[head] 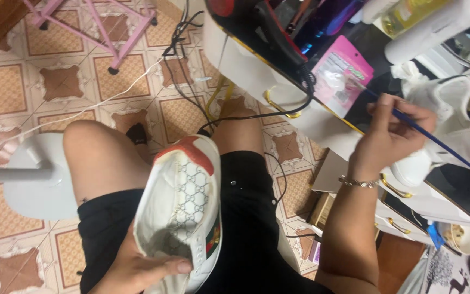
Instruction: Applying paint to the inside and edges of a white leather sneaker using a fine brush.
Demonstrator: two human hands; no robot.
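A white sneaker (183, 209) with a patterned lining and a red heel patch rests on the person's lap, low in the frame at about 6 o'clock, heel end pointing up toward 12. The left hand (140, 269) grips it from below at 7 o'clock, thumb curled over the collar edge and the other fingers hidden beneath the shoe. At 3 o'clock from the shoe, the right hand (390, 133) is raised over the table edge, fingers closed around a thin blue brush (436, 142) whose handle slants toward 4 o'clock; a bracelet (359, 183) circles the wrist. Just beyond that hand lies a second white shoe (452, 117) on the dark table (365, 103). A pink packet (341, 73) sits at 11 o'clock from the right hand, beside black cables (295, 81). At 9 o'clock from the sneaker stands a white fan base (33, 174) on the patterned tile floor (6, 90), with a pink rack (104, 27) at 11 o'clock.
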